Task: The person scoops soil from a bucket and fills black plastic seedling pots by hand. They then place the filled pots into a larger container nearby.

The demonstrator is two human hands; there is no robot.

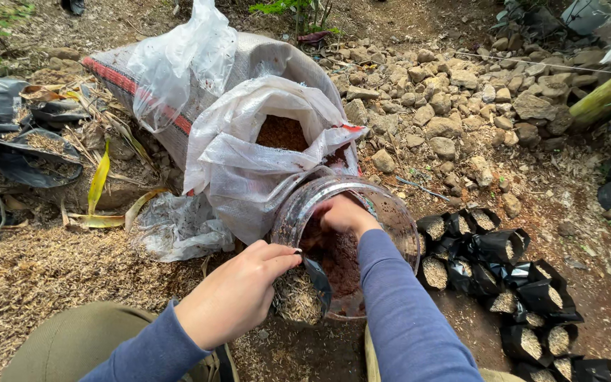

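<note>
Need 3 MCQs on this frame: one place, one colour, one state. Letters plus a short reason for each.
1. Where is the right hand?
A. inside the clear plastic jar
B. on the rock pile
C. under the sack

2. What colour are the small grow bags at the right?
A. white
B. black
C. red

3. What state is the big woven sack in?
A. tied shut
B. open at the top
C. empty and folded

Answers:
1. A, the hand reaches into the jar's mouth, over the reddish-brown material.
2. B, the clustered bags are black, with pale husk filling.
3. B, its liner is spread open and brown fill shows. The left hand holds a small bag of husks.
</note>
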